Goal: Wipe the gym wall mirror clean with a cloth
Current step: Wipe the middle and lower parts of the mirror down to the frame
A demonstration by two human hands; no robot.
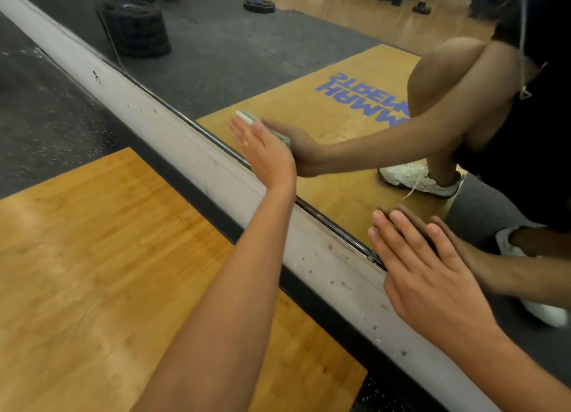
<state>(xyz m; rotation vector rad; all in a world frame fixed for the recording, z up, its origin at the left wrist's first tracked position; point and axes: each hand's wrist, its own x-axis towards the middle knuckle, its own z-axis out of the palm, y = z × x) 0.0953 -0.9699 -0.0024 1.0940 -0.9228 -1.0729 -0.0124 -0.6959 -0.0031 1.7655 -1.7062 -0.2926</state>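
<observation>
The wall mirror (309, 71) fills the upper right, its lower edge running diagonally above a white baseboard (191, 152). My left hand (262, 152) lies flat with straight fingers, pressing a folded pale grey-green cloth (247, 116) against the glass close to the mirror's bottom edge. Only a strip of the cloth shows past my fingers. My right hand (432, 269) rests flat on the mirror lower down, fingers straight and spread, holding nothing. Both hands' reflections meet them in the glass.
A wooden lifting platform (108, 272) and black rubber flooring (40, 118) lie below the baseboard. The mirror reflects a crouching person in white shoes, blue lettering on the platform, stacked weight plates (136, 25) and gym equipment further back.
</observation>
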